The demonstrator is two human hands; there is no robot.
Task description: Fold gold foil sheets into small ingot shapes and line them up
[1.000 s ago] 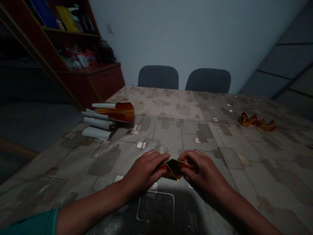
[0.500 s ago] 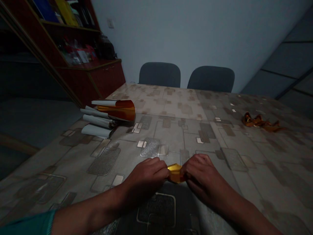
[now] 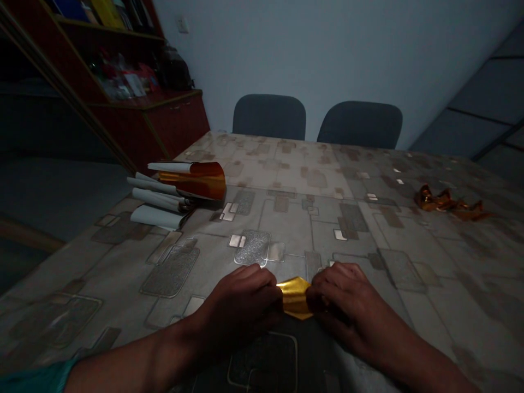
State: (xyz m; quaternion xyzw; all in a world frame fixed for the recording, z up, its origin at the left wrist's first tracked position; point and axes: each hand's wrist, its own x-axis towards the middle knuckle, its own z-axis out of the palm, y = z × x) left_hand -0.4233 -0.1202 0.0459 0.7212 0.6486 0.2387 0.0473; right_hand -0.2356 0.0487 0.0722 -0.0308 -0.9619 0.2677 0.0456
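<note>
A small folded piece of gold foil paper lies on the table near its front edge. My left hand pinches its left end with curled fingers. My right hand grips its right end the same way. Only the middle of the gold piece shows between the two hands; its ends are hidden under my fingers.
Several curled white and gold foil sheets lie stacked at the table's left edge. Crumpled gold foil sits at the far right. Two dark chairs stand behind the table, and a red shelf cabinet is at the left.
The gold piece has been folded from a wider, flatter shape into a small compact one, and both hands have closed in on its ends. The view has tilted slightly.
</note>
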